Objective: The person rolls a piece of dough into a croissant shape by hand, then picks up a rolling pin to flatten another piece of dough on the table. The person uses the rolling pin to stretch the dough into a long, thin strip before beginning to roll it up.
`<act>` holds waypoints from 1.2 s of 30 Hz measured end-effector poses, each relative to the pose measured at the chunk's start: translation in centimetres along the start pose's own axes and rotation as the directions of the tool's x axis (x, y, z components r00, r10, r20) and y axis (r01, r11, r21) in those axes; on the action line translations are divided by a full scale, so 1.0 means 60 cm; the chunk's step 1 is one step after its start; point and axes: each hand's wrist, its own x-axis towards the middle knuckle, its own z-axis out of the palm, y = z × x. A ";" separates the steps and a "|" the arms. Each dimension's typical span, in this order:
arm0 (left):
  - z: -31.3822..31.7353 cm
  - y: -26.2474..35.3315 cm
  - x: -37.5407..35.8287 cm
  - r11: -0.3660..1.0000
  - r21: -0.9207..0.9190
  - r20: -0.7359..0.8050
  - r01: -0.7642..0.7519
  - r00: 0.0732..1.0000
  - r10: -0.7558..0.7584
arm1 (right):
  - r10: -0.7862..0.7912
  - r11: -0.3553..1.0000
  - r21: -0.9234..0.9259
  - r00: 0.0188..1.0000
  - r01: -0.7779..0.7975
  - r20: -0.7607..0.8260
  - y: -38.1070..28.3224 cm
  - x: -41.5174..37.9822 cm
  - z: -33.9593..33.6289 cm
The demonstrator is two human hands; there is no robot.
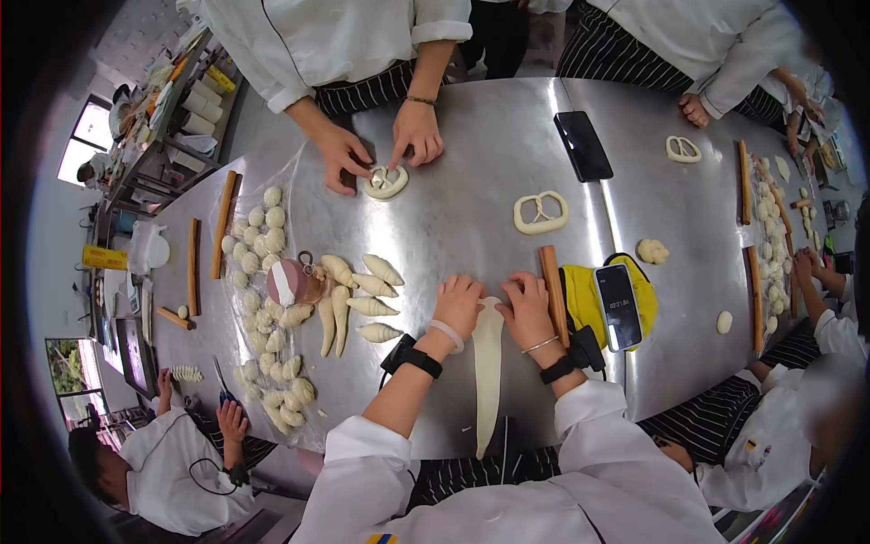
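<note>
A long, flat strip of dough [488, 381] lies lengthwise in front of me, wide at the far end and tapering towards the table edge near my body. At its wide end, my left hand [458, 306] holds the left corner with bent fingers. My right hand [528, 310] grips the opposite corner, its fingers curled too. The fingertips partly cover that end. Just beside my right hand lies a wooden rolling pin [554, 295]. Left of my hands sit several rolled, ridged dough pieces [373, 306].
Dough balls [258, 231] lie under plastic at the left. A phone with a timer [618, 304] rests on a yellow cloth [577, 299]; a black phone [583, 145] lies farther back. Across the table, a co-worker's hands [381, 150] shape dough near a pretzel [541, 213]. Other people stand around.
</note>
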 end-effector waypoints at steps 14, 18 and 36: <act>-0.002 -0.019 -0.035 0.942 -0.203 -0.229 -0.268 0.948 0.220 | -0.214 0.938 0.269 0.976 0.220 -0.051 0.008 -0.032 0.005; -0.043 0.015 -0.083 0.831 -0.553 0.081 0.068 0.996 -0.027 | -0.026 0.943 0.331 1.000 0.022 0.009 -0.021 -0.082 -0.027; -0.231 0.207 -0.370 0.771 -0.282 -0.429 -0.571 0.794 0.431 | -0.497 0.746 0.474 0.865 0.468 -0.072 -0.213 -0.247 -0.277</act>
